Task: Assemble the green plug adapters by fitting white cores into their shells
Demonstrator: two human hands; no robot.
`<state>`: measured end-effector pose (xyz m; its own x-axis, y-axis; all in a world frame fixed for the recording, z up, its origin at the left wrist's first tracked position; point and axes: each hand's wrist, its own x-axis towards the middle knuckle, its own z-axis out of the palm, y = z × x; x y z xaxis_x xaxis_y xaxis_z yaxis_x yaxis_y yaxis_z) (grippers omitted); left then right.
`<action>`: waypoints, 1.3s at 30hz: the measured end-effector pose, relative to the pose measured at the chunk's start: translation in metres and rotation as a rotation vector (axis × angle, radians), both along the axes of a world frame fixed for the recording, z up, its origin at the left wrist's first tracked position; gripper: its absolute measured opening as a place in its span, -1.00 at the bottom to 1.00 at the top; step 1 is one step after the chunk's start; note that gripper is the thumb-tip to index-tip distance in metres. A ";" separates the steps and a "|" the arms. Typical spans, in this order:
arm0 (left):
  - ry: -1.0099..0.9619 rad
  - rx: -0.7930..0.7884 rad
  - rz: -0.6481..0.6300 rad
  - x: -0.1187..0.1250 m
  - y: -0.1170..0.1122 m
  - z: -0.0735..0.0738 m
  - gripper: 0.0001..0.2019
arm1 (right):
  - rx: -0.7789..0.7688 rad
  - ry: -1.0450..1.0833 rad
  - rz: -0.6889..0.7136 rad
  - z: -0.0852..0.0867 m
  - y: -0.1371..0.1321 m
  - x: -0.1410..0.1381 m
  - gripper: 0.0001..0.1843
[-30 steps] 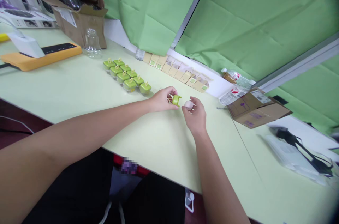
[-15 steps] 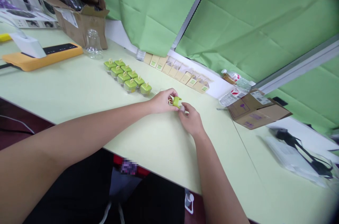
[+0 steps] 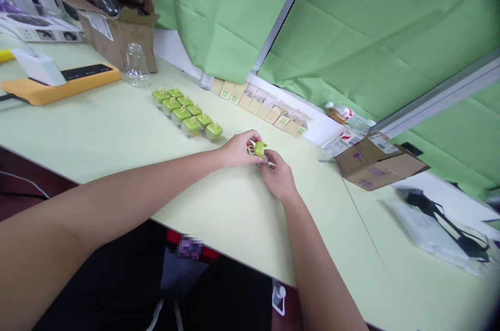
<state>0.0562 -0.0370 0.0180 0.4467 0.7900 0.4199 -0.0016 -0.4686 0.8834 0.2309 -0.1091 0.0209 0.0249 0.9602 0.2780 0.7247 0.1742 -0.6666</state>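
Note:
My left hand (image 3: 241, 148) is closed on a small green lid (image 3: 259, 149) with a pale loop, held just above the table. The lid is tipped on its side, its open underside facing right. My right hand (image 3: 279, 177) pinches a small clear piece (image 3: 265, 160), mostly hidden by the fingers, right against the lid's lower edge. Whether the two are joined, I cannot tell. Left of my hands, several clear containers with green looped lids (image 3: 191, 125) stand in two close rows on the table (image 3: 226, 216).
Small cardboard boxes (image 3: 265, 107) line the wall behind. To the right are plastic bottles (image 3: 344, 141), a carton (image 3: 380, 161) and a black cable (image 3: 441, 216). At the left lie an orange power strip (image 3: 78, 81), a clear bottle (image 3: 136, 68) and an open carton (image 3: 121, 34).
My right hand has moved slightly left and up, bringing the clear piece closer to the green lid. The left hand has hardly moved.

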 end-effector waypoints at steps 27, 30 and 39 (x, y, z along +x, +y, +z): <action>-0.264 -0.193 -0.027 0.010 -0.019 0.018 -0.90 | -0.087 0.876 -0.048 0.040 -0.014 -0.017 -0.77; -0.302 -0.250 -0.034 0.010 -0.020 0.019 -0.88 | -0.097 0.891 -0.058 0.040 -0.014 -0.018 -0.75; -0.331 -0.416 -0.029 0.011 -0.021 0.020 -0.86 | -0.083 0.818 -0.012 0.037 -0.015 -0.015 -0.80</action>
